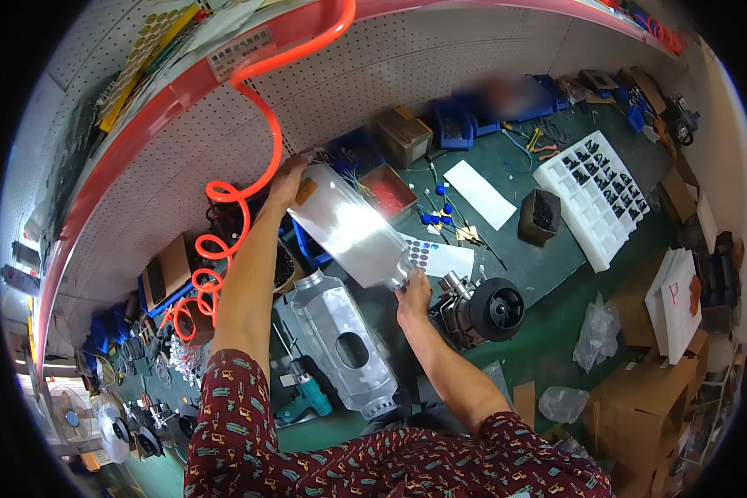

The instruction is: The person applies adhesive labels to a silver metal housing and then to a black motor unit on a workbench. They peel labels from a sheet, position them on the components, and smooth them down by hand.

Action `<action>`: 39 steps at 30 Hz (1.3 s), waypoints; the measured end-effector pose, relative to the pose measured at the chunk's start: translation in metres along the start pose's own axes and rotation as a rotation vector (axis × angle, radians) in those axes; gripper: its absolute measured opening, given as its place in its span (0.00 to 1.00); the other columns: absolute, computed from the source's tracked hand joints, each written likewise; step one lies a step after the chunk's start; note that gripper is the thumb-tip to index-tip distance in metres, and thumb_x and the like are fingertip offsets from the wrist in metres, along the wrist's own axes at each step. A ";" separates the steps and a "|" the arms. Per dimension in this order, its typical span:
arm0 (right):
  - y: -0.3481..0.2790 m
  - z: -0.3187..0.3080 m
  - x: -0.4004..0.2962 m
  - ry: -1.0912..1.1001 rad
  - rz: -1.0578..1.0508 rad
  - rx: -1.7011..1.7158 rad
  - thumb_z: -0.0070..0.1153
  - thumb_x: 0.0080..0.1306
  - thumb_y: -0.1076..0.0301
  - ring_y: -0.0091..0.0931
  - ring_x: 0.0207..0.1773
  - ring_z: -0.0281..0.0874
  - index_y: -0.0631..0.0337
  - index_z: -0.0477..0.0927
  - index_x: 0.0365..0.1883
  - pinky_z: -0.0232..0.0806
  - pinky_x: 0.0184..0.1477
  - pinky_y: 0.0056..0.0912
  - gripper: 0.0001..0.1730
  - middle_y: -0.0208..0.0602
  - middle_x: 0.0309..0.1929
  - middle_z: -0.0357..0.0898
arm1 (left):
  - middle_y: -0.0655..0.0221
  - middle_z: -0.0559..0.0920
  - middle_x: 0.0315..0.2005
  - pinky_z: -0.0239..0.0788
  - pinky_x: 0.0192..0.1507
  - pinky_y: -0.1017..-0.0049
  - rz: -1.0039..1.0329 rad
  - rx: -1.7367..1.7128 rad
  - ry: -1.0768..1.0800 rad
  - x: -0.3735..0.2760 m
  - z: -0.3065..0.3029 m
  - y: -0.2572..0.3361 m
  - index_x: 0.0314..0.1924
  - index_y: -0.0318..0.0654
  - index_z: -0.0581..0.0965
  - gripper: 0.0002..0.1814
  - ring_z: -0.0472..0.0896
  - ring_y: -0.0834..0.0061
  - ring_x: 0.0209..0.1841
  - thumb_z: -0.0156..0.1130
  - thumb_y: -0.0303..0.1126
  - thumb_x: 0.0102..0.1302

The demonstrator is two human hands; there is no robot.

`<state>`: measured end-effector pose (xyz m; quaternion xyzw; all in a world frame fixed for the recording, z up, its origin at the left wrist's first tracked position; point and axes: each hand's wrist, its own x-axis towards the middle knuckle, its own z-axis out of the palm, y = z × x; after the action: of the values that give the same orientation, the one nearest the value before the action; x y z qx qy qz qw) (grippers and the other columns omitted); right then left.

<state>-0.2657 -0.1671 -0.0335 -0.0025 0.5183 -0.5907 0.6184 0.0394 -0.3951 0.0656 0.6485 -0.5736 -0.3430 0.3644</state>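
Note:
Between my two hands I hold a shiny sheet-metal housing cover (342, 227), tilted above the bench. My left hand (288, 180) grips its far end, near an orange label (305, 191). At the near end, beside a short round neck, my right hand (416, 292) has hold of it. A matching metal housing shell (348, 311) with an oval opening lies below on the bench. To its left rests a teal cordless drill (305, 395). A motor assembly with a black fan wheel (497, 309) stands close to my right forearm.
A coiled orange air hose (249, 193) hangs at the left. Behind the cover are a box of red parts (387, 193) and blue bins (453, 124). A white foam tray (582, 218) holds black parts at right. Cardboard boxes (641, 398) stand on the floor.

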 end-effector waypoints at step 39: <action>-0.121 -0.206 -0.092 -0.354 0.757 0.344 0.52 0.78 0.40 0.37 0.61 0.83 0.58 0.78 0.66 0.75 0.66 0.48 0.33 0.43 0.61 0.84 | 0.56 0.82 0.58 0.66 0.68 0.65 0.061 -0.321 -0.614 -0.369 0.168 0.180 0.61 0.30 0.78 0.26 0.79 0.65 0.62 0.60 0.43 0.73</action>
<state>-0.4651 -0.0109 0.0045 0.1890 0.2633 -0.3909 0.8615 -0.2335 -0.0553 0.1477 0.4322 -0.6143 -0.5968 0.2824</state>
